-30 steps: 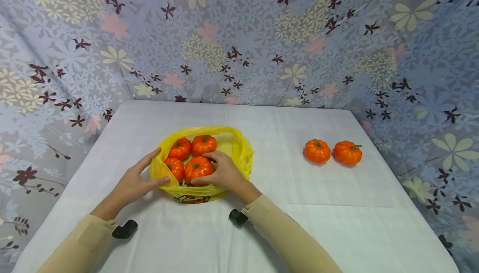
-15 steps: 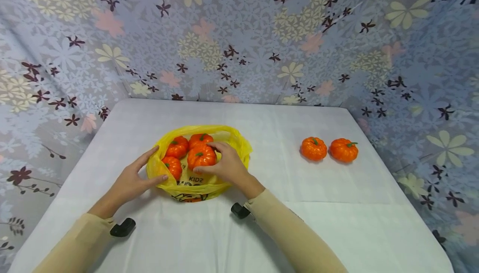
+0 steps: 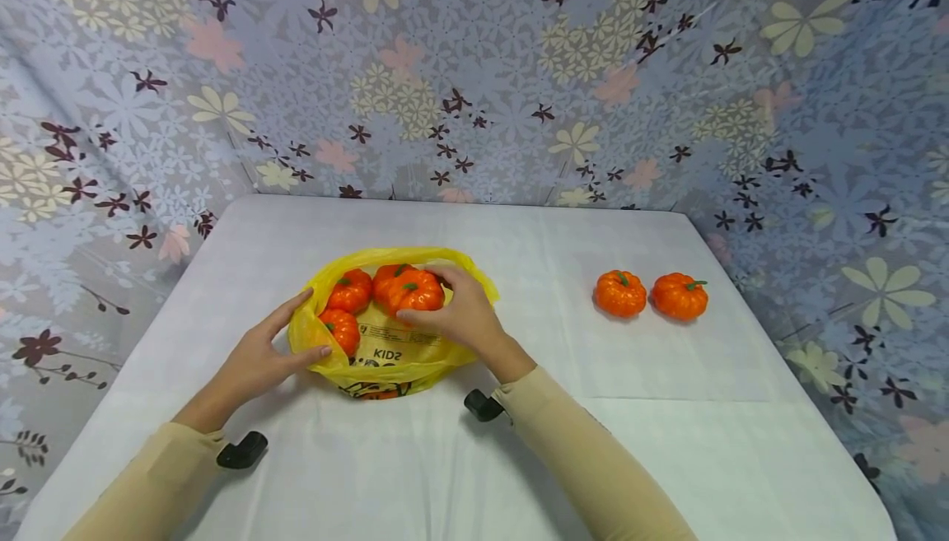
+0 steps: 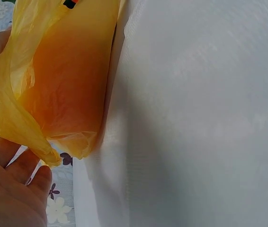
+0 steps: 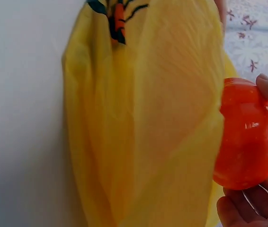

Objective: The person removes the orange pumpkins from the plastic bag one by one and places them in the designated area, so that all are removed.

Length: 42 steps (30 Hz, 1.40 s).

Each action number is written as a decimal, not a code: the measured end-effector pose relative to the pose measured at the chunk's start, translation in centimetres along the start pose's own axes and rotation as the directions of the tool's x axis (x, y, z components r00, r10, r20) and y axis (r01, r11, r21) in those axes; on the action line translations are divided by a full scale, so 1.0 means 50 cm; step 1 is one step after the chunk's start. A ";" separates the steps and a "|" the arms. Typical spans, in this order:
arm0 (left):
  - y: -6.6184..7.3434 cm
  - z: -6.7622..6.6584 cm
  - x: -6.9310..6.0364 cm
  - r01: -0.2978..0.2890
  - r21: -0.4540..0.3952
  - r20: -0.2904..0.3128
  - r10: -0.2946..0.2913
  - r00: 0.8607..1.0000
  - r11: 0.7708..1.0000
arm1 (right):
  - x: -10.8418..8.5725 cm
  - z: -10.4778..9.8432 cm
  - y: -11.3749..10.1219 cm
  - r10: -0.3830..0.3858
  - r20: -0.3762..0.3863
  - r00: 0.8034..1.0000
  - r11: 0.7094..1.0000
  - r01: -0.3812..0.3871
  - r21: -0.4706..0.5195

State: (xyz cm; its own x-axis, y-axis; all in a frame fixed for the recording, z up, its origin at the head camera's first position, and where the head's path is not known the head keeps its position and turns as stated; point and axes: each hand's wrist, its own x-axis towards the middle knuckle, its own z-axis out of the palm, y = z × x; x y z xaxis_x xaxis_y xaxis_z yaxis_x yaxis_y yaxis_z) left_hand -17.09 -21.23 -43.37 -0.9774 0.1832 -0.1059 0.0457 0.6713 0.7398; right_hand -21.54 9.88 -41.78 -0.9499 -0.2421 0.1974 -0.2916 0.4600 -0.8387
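Note:
A yellow plastic bag (image 3: 396,375) lies with its mouth spread wide. My left hand (image 3: 259,364) holds its left side, thumb by the front rim and fingers toward the far left; the left wrist view shows the film between thumb and fingers. My right hand (image 3: 463,314) grips a small orange pumpkin (image 3: 418,289) over the bag, thumb on one side and fingers on the other. Beneath and beside it in the bag sit one pumpkin (image 3: 384,282), partly hidden, another pumpkin (image 3: 350,291) at the left, and a third pumpkin (image 3: 342,330) near my left thumb.
Two more orange pumpkins, a left one (image 3: 620,294) and a right one (image 3: 679,296), stand side by side at the right of the white-covered table (image 3: 519,253). A flowered cloth (image 3: 504,72) hangs behind the table.
My right hand has lifted the pumpkin from the front of the bag and carried it away from me and slightly right. Printing on the bag's inside now shows. My left hand stays put.

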 end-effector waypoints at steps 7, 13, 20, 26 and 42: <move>0.006 0.000 0.000 0.012 0.000 0.012 -0.012 1.000 1.000 | 0.001 -0.021 0.006 0.030 -0.052 0.998 0.999 -0.032 -0.032; 0.005 0.000 0.001 0.011 -0.003 0.008 -0.011 1.000 1.000 | 0.002 -0.045 0.017 0.058 -0.101 0.993 0.996 -0.065 -0.064; 0.004 0.001 0.004 0.007 -0.002 0.014 -0.007 1.000 1.000 | -0.003 -0.085 0.034 0.069 -0.159 0.985 0.996 -0.078 -0.047; 0.002 0.002 0.002 0.007 -0.003 0.013 -0.007 1.000 1.000 | -0.014 -0.120 0.061 0.079 -0.204 0.976 0.996 -0.086 -0.029; -0.005 0.005 0.001 -0.005 -0.015 0.004 0.005 1.000 1.000 | -0.036 -0.179 0.135 0.206 -0.280 0.938 0.974 -0.225 -0.038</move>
State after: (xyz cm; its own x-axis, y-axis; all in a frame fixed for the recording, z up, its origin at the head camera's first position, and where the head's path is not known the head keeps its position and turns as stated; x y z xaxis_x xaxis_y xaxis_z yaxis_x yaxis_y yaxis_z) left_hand -17.10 -21.21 -43.74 -0.9763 0.1894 -0.1050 0.0474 0.6598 0.7500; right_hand -22.82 21.09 -43.26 -0.9822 0.1068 0.1547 -0.0744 0.5348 -0.8417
